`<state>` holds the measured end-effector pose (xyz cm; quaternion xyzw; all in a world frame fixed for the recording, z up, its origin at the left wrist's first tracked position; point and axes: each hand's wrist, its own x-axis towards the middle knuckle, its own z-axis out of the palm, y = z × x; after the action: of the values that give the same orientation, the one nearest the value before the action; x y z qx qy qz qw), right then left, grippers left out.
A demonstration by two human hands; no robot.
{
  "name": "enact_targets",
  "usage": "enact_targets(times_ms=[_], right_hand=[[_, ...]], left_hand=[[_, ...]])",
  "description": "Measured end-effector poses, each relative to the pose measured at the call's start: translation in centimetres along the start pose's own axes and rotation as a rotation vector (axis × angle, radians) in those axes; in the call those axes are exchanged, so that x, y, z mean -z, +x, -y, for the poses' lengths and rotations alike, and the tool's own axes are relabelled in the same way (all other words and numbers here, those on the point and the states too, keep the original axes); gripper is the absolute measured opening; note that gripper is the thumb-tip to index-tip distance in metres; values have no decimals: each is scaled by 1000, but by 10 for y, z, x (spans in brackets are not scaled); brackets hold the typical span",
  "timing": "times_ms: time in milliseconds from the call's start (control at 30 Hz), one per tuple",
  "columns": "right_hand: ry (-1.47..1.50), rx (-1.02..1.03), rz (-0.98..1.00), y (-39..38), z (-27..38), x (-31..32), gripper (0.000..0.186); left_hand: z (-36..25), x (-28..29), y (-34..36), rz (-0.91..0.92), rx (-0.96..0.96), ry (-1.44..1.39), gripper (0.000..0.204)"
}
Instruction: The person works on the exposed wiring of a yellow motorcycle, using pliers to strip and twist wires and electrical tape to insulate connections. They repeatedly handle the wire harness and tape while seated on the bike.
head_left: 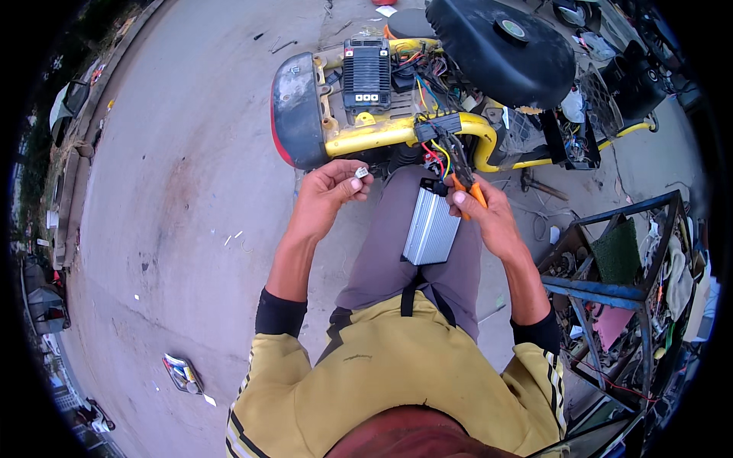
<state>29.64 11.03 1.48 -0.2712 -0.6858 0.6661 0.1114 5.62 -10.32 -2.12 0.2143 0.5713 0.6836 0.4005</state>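
Observation:
My left hand (336,187) pinches a small white plastic connector (361,172) between thumb and fingers. My right hand (482,210) grips orange-handled pliers (473,191), jaws pointing up toward the wiring. A silver finned controller box (427,229) rests on my thighs, below coloured wires (441,153) that hang from the yellow tubular frame (366,136) of a partly opened vehicle. A black finned module (365,72) sits on that frame, beside a tangle of cables.
The vehicle's black seat (489,61) is raised at the back. A hammer (546,187) lies on the ground (153,229). A rusty metal cart (592,282) full of scrap stands at my right. A small tray of tools (183,374) lies at lower left; a kerb runs along the far left.

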Motion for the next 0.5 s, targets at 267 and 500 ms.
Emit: enact_targets(times_ms=[267, 500], right_hand=[[219, -22, -137, -41, -58, 13, 44], [278, -65, -256, -69, -94, 25, 43]], left_hand=[[2, 6, -3, -18, -48, 2, 28], [-16, 25, -21, -18, -45, 179, 29]])
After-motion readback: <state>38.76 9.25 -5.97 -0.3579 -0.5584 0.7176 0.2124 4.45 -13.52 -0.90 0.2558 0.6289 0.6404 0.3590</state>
